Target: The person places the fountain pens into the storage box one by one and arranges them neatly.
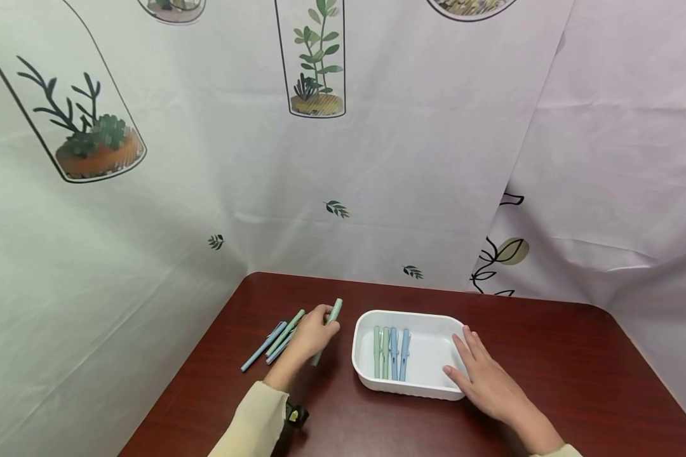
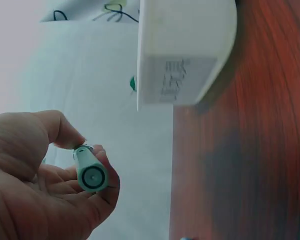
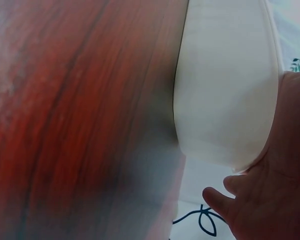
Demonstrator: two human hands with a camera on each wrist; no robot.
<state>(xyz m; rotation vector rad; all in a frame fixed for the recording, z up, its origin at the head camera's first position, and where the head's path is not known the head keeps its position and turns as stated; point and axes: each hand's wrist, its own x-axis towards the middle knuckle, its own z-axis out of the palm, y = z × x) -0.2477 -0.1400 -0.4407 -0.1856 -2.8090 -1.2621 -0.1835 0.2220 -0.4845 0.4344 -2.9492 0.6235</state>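
Note:
My left hand (image 1: 313, 333) pinches a light green pen (image 1: 335, 310) between thumb and fingers, above the table left of the white tray. In the left wrist view the round end of this green pen (image 2: 93, 176) faces the camera. My right hand (image 1: 490, 381) rests with straight, spread fingers on the right rim of the white tray (image 1: 434, 388). Inside the tray, toward its left, two green pens (image 1: 376, 355) and two blue pens (image 1: 404, 357) lie side by side. Left of my left hand lie a blue pen (image 1: 263, 347), a green pen (image 1: 286, 331) and another blue pen (image 1: 279, 349), partly hidden.
The dark red wooden table (image 1: 554, 355) ends at a pale cloth backdrop (image 1: 377, 190) printed with plants. A small black device (image 1: 297, 416) sits at my left wrist, by the cuff of a cream sleeve (image 1: 257, 412).

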